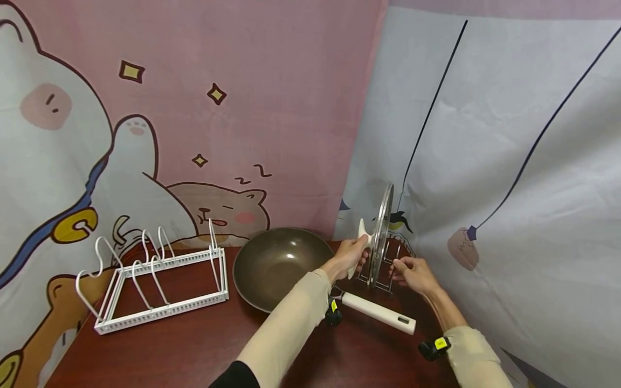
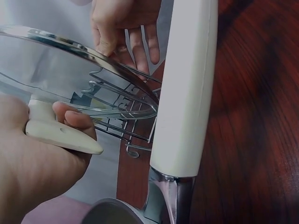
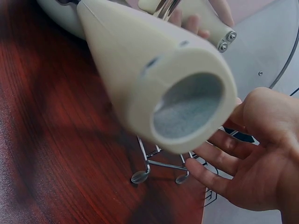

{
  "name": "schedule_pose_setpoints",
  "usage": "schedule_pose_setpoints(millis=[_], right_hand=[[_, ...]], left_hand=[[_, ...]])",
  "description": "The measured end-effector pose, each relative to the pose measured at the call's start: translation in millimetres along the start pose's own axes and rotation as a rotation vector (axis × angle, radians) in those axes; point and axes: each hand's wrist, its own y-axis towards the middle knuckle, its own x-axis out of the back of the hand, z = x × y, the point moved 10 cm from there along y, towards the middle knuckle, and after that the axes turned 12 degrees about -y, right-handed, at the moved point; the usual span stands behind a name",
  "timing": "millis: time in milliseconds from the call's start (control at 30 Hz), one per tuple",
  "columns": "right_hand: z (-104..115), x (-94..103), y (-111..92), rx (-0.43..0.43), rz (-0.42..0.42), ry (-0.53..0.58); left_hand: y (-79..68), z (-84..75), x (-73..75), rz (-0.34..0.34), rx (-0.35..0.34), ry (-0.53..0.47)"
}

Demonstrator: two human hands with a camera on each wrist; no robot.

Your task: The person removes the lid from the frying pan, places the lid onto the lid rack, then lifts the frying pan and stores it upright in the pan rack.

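Observation:
My left hand (image 1: 350,256) grips the cream handle (image 2: 60,135) of a round glass lid (image 1: 381,234) with a metal rim. The lid stands on edge, its lower rim within a small metal wire rack (image 2: 133,116). At the rack's right side is my right hand (image 1: 412,275), thumb and forefinger pinching an upright wire, the other fingers fairly straight. A dark, wide wok (image 1: 283,267) sits left of the hands. Its cream handle (image 1: 378,312) points right, below the rack, and looms close in both wrist views, hiding part of the rack.
A white, extendable rack (image 1: 165,310) with several upright loops stands on the left of the dark red wooden table (image 1: 194,350). A pink printed curtain (image 1: 291,108) hangs behind, and a pale curtain (image 1: 533,188) lies close along the right side.

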Motion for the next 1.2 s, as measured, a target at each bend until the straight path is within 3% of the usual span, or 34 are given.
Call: schedule_pose_setpoints(millis=[400, 967, 1200], right_hand=[[-1.6, 1.8, -0.3, -0.002, 0.002, 0.003], [-0.9, 0.7, 0.4, 0.004, -0.003, 0.004], [-2.6, 1.3, 0.6, 0.007, -0.001, 0.01]], left_hand=[[-3.7, -2.1, -0.5, -0.01, -0.011, 0.063], [-7.6, -2.8, 3.4, -0.015, -0.001, 0.075], [-17.0, -10.2, 10.0, -0.033, -0.041, 0.186]])
